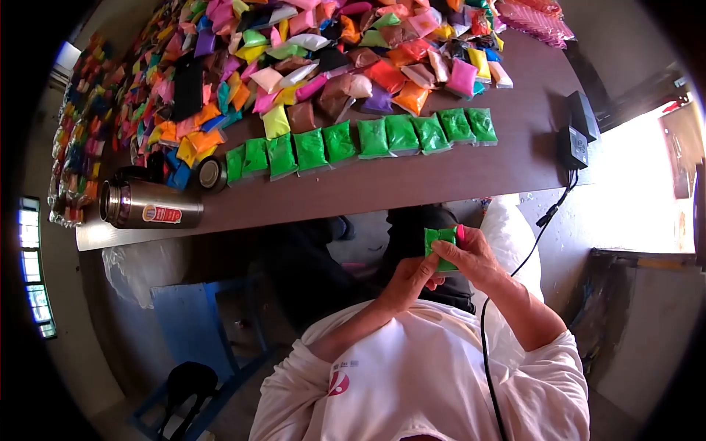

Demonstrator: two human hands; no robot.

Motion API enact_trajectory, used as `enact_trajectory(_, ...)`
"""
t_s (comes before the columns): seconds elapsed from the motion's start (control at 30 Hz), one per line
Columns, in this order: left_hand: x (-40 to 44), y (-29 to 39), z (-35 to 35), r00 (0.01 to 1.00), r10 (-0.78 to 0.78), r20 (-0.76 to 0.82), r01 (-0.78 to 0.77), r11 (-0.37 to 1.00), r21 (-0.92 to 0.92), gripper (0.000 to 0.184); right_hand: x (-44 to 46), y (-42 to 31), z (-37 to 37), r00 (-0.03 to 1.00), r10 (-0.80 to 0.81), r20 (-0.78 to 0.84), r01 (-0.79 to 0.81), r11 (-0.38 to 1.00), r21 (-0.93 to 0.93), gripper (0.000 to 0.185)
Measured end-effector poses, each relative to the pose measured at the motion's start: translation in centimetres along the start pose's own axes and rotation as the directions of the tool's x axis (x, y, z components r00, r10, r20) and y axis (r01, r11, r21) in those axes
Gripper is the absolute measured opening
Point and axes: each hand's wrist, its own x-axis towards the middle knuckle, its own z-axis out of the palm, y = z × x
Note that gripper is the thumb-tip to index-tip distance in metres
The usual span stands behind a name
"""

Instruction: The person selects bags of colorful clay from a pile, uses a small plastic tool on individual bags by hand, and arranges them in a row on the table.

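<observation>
Above my lap, in front of the table edge, both hands hold one small green packet (440,237). My left hand (409,281) closes on its lower left side. My right hand (471,259) grips it from the right, thumb across the front, with something pink at a fingertip. On the table, a row of green packets (309,150) in clear plastic lies side by side. Behind the row spreads a large heap of packets (316,44) in many colours.
A steel thermos (152,205) lies on its side at the table's front left, its lid (211,174) beside it. A black box (573,149) with a cable (545,219) stands at the right. Pink wrapped packs (535,22) lie at the back right. A blue chair (184,323) stands lower left.
</observation>
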Motion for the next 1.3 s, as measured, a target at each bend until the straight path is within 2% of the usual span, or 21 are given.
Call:
enact_trajectory(0.03,0.0,-0.3,-0.2,1.000,-0.003,-0.004,0.003,1.000,-0.004,0.051,0.2,0.3,-0.1,1.000,0.006,0.002,-0.006,1.000,0.000,0.022)
enact_trajectory(0.1,0.1,-0.7,-0.4,1.000,-0.010,0.013,0.010,0.999,0.053,0.052,0.4,0.7,-0.6,0.993,-0.028,0.116,0.022,0.998,0.055,0.022)
enact_trajectory(0.23,0.0,0.9,0.1,0.999,-0.005,-0.044,0.006,1.000,0.029,0.050,0.6,1.2,-0.4,0.997,-0.044,0.060,0.038,0.994,0.101,0.023)
enact_trajectory(0.3,0.2,0.9,-0.1,0.996,0.012,-0.090,-0.011,1.000,0.011,0.049,0.6,1.3,-0.3,0.999,-0.002,0.054,-0.010,0.975,0.222,0.024)
enact_trajectory(0.33,0.4,0.7,-0.3,0.997,0.005,-0.081,-0.004,1.000,0.005,0.049,0.5,0.8,-1.4,0.988,0.056,0.144,-0.073,0.990,0.119,0.024)
enact_trajectory(0.4,0.8,0.2,-0.8,0.994,0.088,-0.070,-0.092,0.994,-0.052,0.047,0.6,2.4,-1.5,0.985,0.057,0.163,-0.081,0.987,0.141,0.023)
enact_trajectory(0.47,0.8,0.0,-0.9,0.995,0.071,-0.068,-0.073,0.997,-0.028,0.048,0.9,3.2,-1.6,0.978,0.050,0.201,-0.090,0.977,0.196,0.023)
enact_trajectory(0.63,1.0,0.9,-0.7,0.998,0.005,-0.067,-0.007,1.000,-0.030,0.049,1.2,2.8,-1.1,0.987,-0.014,0.160,-0.026,0.970,0.242,0.024)
enact_trajectory(0.7,1.5,0.8,-1.0,0.997,-0.037,-0.064,0.031,0.995,-0.090,0.050,1.7,2.3,-1.2,0.987,-0.028,0.155,-0.013,0.966,0.259,0.023)
enact_trajectory(0.77,1.7,0.3,-1.2,0.999,-0.045,-0.011,0.044,0.996,-0.083,0.050,1.9,1.9,-1.2,0.990,0.089,0.112,-0.117,0.953,0.281,0.022)
enact_trajectory(0.8,1.9,0.2,-1.2,0.998,-0.048,0.038,0.051,0.996,-0.073,0.050,2.0,1.7,-1.2,0.990,0.091,0.106,-0.117,0.953,0.280,0.022)
enact_trajectory(0.87,1.9,0.2,-1.1,0.996,-0.055,0.064,0.061,0.994,-0.090,0.050,1.9,1.4,-1.3,0.995,0.057,0.078,-0.066,0.991,0.112,0.019)
enact_trajectory(0.93,1.8,0.3,-1.1,0.994,-0.064,0.087,0.073,0.992,-0.105,0.050,2.0,1.8,-1.5,0.996,0.017,0.087,-0.027,0.993,0.117,0.019)
enact_trajectory(1.0,1.7,0.4,-1.3,0.996,-0.056,0.073,0.059,0.997,-0.046,0.051,2.0,1.8,-1.4,0.995,-0.025,0.100,0.012,0.993,0.120,0.018)
enact_trajectory(1.07,1.9,0.5,-1.6,0.996,-0.056,0.071,0.060,0.997,-0.055,0.051,2.1,1.6,-1.2,0.992,0.073,0.099,-0.099,0.953,0.286,0.019)
enact_trajectory(1.1,2.0,0.5,-1.7,0.996,-0.055,0.065,0.059,0.996,-0.064,0.051,2.2,1.6,-1.5,0.992,0.075,0.099,-0.100,0.954,0.283,0.019)
enact_trajectory(1.17,2.1,0.9,-1.9,0.994,-0.070,0.090,0.082,0.987,-0.142,0.052,2.6,1.8,-2.7,0.955,0.089,0.283,-0.247,0.767,0.592,0.026)
enact_trajectory(1.2,2.1,1.0,-2.0,0.990,-0.082,0.117,0.106,0.971,-0.213,0.053,2.8,2.1,-3.0,0.955,0.091,0.283,-0.249,0.768,0.590,0.026)
enact_trajectory(1.23,2.1,0.8,-2.2,0.990,-0.083,0.118,0.107,0.971,-0.216,0.053,3.0,2.5,-3.3,0.945,0.129,0.300,-0.289,0.757,0.586,0.033)
enact_trajectory(1.3,2.1,0.4,-2.3,0.961,-0.124,0.246,0.201,0.927,-0.318,0.054,3.0,3.0,-3.3,0.935,0.169,0.311,-0.328,0.744,0.582,0.044)
